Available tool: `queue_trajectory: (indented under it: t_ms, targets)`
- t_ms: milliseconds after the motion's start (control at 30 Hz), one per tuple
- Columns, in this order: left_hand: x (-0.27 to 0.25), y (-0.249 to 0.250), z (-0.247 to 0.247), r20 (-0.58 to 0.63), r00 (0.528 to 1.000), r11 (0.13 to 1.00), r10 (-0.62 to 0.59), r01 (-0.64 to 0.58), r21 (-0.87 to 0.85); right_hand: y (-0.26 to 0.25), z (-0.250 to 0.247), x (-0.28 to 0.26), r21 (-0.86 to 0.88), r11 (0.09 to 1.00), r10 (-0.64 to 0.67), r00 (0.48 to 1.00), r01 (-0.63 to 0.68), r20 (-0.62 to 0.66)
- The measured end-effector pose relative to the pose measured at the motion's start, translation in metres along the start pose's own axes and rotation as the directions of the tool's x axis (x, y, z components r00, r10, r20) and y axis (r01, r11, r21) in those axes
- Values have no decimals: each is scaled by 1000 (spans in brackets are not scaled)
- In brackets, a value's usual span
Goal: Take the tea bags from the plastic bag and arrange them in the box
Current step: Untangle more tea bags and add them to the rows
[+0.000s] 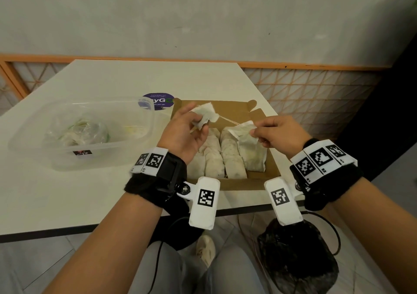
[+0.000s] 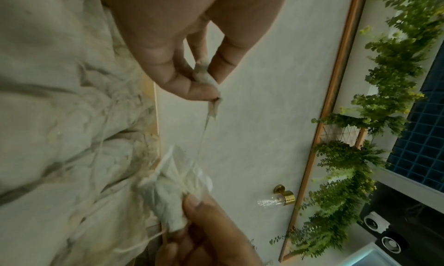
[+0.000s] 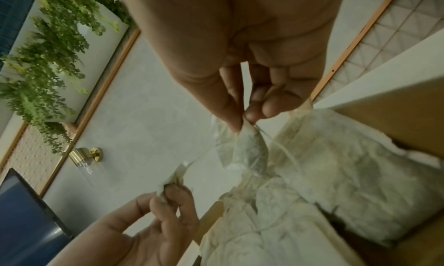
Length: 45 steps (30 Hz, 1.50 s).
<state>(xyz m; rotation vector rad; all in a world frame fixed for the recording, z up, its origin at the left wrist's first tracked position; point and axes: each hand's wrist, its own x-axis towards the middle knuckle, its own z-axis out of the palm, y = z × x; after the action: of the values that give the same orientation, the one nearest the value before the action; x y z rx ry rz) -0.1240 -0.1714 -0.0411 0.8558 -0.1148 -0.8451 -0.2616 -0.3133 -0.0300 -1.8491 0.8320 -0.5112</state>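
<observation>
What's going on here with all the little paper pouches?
A person is packing tea bags into a cardboard box on a white table. The left hand holds one crumpled tea bag above the box, and the right hand pinches the top of another tea bag; strings run between the two, seemingly tangled. Several tea bags already lie side by side in the box. To the left, a clear container holds the plastic bag.

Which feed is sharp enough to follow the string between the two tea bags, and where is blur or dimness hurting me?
Head view: evenly lit and sharpest; the string shows thin but clear. Left wrist view: dim, string faint, boxed tea bags blurred. Right wrist view: dim, soft throughout, strongly distorted.
</observation>
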Motion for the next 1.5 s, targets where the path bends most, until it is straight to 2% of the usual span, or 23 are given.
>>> queue_trajectory:
  t_ms: [200,400,467,633,733,800,967,1233,1333,1400,1433,1500]
  targets:
    - [5,5,-5,-39,999,996,12,-16,-88,1,-1,-4,0,1000,6,999,-6,33]
    - [14,11,-11,-79,989,965,125,-140,-222,3,-7,-6,3,1000,14,1000,-14,-5]
    - [17,12,-11,-64,989,955,134,-147,-259,4,-9,-6,31,999,23,999,-22,-24]
    - [16,7,-3,27,999,980,24,-18,-201,-12,-10,-7,227,974,3,999,-11,36]
    - [16,4,0,46,999,987,9,-1,-162,-28,-11,-12,440,898,-70,991,14,112]
    - [15,-1,4,56,998,995,12,-7,-104,-35,-8,-14,508,862,-96,981,-2,167]
    - [6,-20,19,123,992,999,18,-23,35,-39,15,-11,469,883,-79,975,-28,208]
    - [-5,-19,25,231,973,1000,-28,30,-5,-27,30,-1,421,907,-33,999,25,13]
    - [-7,-23,25,244,970,998,10,-23,53,-26,33,-1,484,875,-13,1000,9,5]
    - [-5,-27,25,198,978,990,61,-85,115,-26,34,-2,497,867,5,1000,-7,6]
    - [-4,-29,24,173,981,984,84,-109,143,-26,34,-1,458,889,-1,1000,4,-8]
    - [-3,-29,23,148,980,960,134,-165,226,-25,30,0,234,968,-75,995,90,-74]
